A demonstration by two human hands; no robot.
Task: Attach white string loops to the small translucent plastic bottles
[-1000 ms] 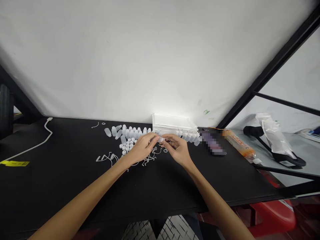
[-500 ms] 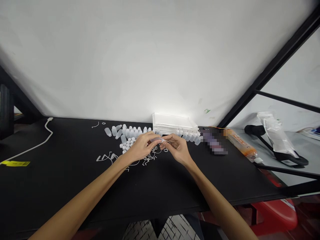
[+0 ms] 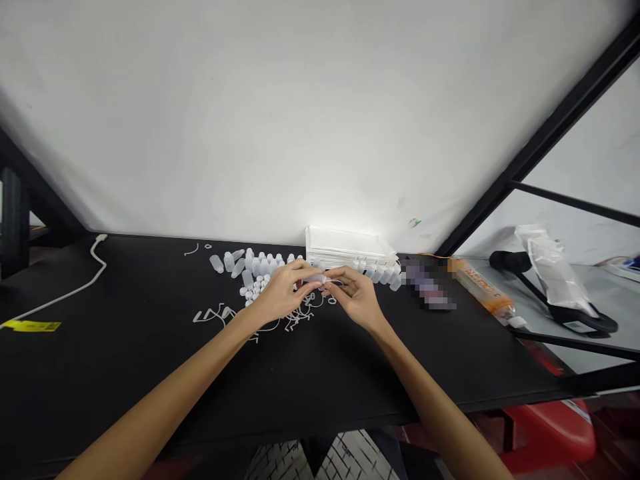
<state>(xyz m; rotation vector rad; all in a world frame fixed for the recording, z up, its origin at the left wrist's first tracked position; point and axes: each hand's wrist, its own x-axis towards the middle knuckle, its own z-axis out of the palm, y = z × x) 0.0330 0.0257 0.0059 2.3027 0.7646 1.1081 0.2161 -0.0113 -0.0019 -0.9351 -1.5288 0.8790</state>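
The fingers of the left hand (image 3: 283,291) and right hand (image 3: 356,297) pinch a small translucent plastic bottle (image 3: 315,278); a loose pinch could drop it among the loose white caps (image 3: 255,290).

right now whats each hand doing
Left hand: closed, pinching a small translucent plastic bottle.
Right hand: closed, fingertips at the bottle's other end, grip unclear.

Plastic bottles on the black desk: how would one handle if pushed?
The plastic bottles look thin-walled and translucent, so probably light for their size. Several already lie on their sides, so one would likely roll or tip easily.
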